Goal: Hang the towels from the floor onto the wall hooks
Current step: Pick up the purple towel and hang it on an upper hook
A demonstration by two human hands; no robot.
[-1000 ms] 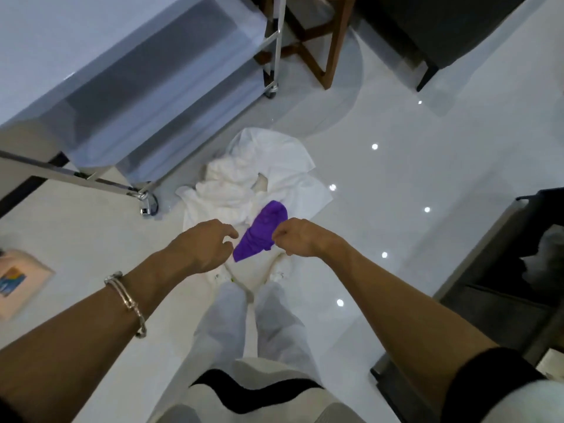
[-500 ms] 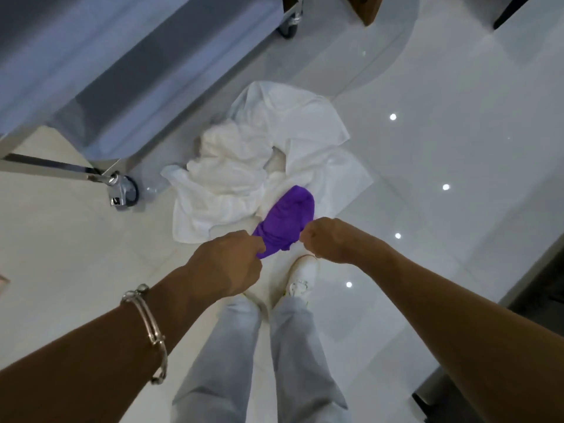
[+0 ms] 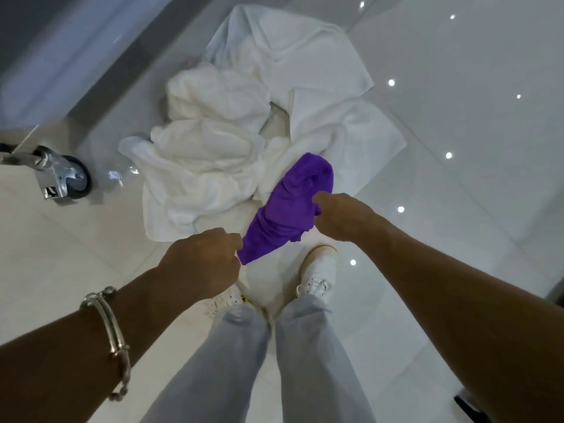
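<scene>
Now left hand (image 3: pixel 201 264) and right hand (image 3: pixel 341 216) stretch the purple towel (image 3: pixel 290 209) wider.

We see a bright, evenly lit scene. The glossy floor (image 3: pixel 473 132) mirrors small lamps as glare dots from 12 to 3 o'clock. The white towels (image 3: pixel 213 141) look washed out. Blur softens the caster (image 3: pixel 65 178) at 9 o'clock, and wide-angle distortion bends the edges.
</scene>
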